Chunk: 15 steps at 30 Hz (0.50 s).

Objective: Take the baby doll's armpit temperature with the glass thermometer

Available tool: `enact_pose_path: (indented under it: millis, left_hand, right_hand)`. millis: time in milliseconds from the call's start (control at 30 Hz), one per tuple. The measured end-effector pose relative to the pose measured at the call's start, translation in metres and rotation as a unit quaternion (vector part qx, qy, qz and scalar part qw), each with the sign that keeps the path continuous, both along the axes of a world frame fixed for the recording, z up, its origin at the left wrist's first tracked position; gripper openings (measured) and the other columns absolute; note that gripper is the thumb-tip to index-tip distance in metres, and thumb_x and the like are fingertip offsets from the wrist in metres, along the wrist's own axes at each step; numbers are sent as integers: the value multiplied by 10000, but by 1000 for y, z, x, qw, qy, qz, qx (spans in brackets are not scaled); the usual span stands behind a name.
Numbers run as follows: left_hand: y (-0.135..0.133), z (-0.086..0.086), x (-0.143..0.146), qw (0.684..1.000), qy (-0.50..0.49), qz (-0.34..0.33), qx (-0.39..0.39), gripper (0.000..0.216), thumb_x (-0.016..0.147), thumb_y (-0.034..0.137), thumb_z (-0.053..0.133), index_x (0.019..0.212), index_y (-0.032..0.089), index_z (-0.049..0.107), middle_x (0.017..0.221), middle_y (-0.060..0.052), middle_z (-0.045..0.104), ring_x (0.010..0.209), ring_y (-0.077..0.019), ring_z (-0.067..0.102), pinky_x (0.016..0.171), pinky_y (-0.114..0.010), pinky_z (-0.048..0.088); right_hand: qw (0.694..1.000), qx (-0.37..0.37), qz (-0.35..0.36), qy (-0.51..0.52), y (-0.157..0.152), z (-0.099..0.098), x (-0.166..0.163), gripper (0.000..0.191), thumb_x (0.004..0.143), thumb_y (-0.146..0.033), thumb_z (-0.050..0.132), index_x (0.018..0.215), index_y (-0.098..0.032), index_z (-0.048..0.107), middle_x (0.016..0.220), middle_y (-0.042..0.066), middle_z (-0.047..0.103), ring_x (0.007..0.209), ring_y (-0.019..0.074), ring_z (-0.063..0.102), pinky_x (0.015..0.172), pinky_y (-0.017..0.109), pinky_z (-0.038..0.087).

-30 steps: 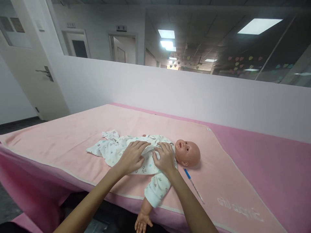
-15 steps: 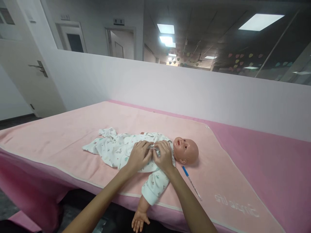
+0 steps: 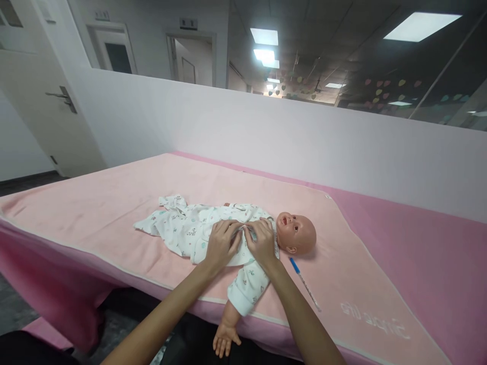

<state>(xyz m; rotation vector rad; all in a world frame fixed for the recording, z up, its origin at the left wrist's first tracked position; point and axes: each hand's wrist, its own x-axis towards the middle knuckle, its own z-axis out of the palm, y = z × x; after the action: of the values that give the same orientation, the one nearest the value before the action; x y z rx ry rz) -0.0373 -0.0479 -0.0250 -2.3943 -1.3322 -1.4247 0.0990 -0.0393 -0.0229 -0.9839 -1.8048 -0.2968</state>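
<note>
A baby doll [image 3: 297, 234] lies on its back across the table, head to the right, dressed in a white printed romper [image 3: 194, 228]. Over its chest, my left hand [image 3: 223, 242] and my right hand [image 3: 262, 240] meet with fingertips close together. Both pinch the front of the romper, where a small whitish bit shows between the fingers; whether it is a tie or a fastener I cannot tell. One doll arm hangs over the table's near edge, its hand [image 3: 225, 338] palm up. Beside the doll's head lies a thin thermometer-like stick with a blue cap [image 3: 294, 265].
A peach blanket [image 3: 125, 182] with reversed white lettering covers much of the pink table [image 3: 426, 228]. Behind it runs a white half wall [image 3: 266, 132] with glass above. At the left is a door with a metal handle [image 3: 64, 97].
The whole view has shifted slightly, with the doll appearing a little further right and up. My fingertips have drawn closer together over the doll's chest.
</note>
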Motion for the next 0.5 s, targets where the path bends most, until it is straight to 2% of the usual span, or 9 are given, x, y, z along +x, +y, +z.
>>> enact_pose_path:
  millis: [267,500]
  left_hand:
    - [-1,3,1,1000,-16,6,-20,139,861,253,419,877,199,545,876,-28,621,844,-189,532,792,-348,381]
    - [0,0,-1,999,-42,-8,-23,133,864,258,436,872,210,560,846,-13,626,819,-174,542,789,-345,385]
  right_hand:
    - [1000,-6,7,-2,-1,0,-1,81,806,-149,497,787,-198,559,700,4,618,722,144,554,884,364,375]
    - [1000,-6,8,-2,-1,1,0,76,798,-143,499,797,-198,551,702,3,618,718,142,549,893,368,371]
